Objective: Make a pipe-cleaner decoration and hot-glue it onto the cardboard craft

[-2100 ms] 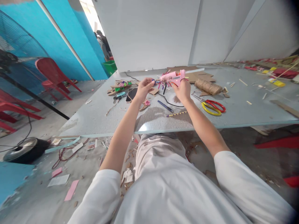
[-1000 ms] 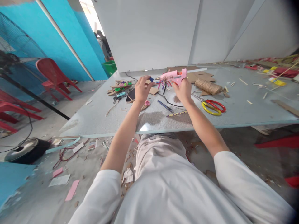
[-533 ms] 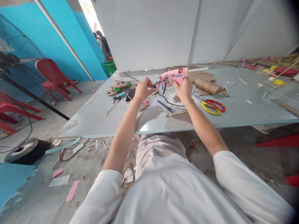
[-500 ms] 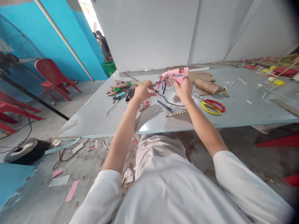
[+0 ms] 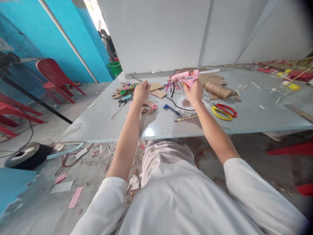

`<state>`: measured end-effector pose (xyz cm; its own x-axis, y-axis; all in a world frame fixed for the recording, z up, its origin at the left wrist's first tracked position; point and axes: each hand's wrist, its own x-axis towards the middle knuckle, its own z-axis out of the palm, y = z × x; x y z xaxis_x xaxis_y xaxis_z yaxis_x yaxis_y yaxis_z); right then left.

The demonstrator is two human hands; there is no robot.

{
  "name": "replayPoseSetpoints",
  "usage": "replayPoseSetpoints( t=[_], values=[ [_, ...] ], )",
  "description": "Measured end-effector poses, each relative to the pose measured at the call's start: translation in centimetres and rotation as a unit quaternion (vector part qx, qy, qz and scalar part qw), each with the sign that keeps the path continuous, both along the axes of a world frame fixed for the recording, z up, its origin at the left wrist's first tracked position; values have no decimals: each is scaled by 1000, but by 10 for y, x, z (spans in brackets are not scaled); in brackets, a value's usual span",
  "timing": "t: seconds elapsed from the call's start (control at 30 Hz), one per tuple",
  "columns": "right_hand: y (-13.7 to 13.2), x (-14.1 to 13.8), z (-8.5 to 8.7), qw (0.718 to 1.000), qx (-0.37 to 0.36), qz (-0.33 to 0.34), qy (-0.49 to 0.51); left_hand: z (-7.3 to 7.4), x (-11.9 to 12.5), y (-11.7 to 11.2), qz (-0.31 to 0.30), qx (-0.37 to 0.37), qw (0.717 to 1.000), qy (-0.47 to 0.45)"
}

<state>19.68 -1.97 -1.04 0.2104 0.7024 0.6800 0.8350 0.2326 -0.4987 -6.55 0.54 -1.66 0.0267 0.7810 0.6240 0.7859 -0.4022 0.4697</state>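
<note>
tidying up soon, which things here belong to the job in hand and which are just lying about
Likely part of the job:
glue gun, in the right hand
blue piece, by the pen
pink flower

Seemingly just lying about:
keys
pencil
pen
scissors and twine, perhaps spare supplies
floor scraps

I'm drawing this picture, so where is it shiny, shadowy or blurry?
All in the head view: a white glare spot shines near the front edge of the table; a soft shadow lies beside the left forearm; the picture's top right corner is black; the fan at the picture's left looks smeared, while the pink glue gun looks clearer.
</note>
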Motion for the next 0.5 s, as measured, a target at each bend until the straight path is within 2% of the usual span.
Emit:
replayPoseSetpoints(
  t=[0.13, 0.23, 0.37, 0.5],
  values=[
    [0, 0, 0, 1000, -3, -3, 5, -3, 2, -1, 44, -19, 999, 25],
    [0, 1, 0, 1000, -10, -3, 11, -4, 1, 0, 53, -27, 998, 34],
    [1, 1, 0, 1000, -15, 3, 18, -4, -1, 3, 39, -14, 999, 21],
    [2, 2, 0, 999, -7, 18, 27, -6, -1, 10, -11, 24, 1000, -11]
  ],
)
